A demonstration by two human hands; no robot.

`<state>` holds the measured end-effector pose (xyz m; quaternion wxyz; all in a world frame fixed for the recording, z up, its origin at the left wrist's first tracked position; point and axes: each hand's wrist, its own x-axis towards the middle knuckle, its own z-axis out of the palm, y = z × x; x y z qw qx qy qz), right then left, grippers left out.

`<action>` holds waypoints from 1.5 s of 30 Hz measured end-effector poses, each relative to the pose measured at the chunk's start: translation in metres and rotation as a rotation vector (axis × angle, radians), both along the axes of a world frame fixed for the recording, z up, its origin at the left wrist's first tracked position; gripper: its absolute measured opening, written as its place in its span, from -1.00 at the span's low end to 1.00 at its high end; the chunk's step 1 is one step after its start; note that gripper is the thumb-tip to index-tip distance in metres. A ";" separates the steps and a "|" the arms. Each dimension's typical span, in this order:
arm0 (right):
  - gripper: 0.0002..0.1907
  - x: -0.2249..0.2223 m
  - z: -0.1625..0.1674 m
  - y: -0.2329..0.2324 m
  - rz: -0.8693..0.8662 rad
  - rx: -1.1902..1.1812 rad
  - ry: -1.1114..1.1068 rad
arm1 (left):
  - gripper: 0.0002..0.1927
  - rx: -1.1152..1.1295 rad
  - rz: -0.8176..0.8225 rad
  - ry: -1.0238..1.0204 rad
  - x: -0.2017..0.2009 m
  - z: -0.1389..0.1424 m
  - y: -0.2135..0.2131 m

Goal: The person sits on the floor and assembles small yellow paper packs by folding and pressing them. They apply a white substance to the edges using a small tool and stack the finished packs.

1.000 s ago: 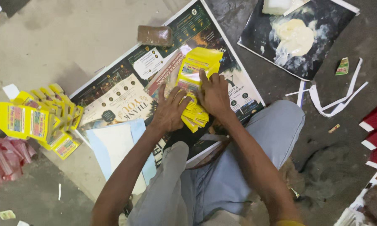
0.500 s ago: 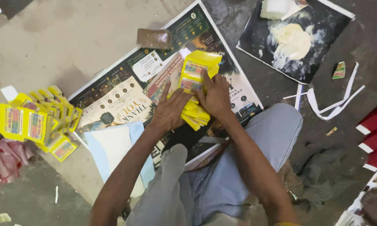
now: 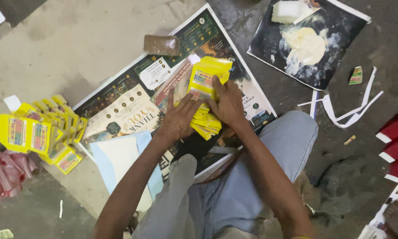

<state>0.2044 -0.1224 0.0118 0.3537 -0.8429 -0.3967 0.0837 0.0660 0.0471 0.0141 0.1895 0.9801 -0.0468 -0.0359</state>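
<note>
Yellow flat-folded cartons [image 3: 204,99], held as before on the printed poster [image 3: 132,110], are gripped by right hand [image 3: 227,104] and steadied by left hand [image 3: 179,117], both closed on the stack.

Glossy yellow paper packets [image 3: 204,99] lie on a glossy printed paper poster [image 3: 124,116]; the concrete floor [image 3: 66,42] looks rough and matt

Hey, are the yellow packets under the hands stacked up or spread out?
Stacked: both hands, left hand and right hand, press a neat pile of yellow packets on the printed poster.
</note>
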 end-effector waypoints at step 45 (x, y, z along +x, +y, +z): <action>-0.60 -0.001 0.011 0.004 0.029 -0.085 0.047 | -0.25 0.016 0.026 -0.136 -0.008 0.000 -0.006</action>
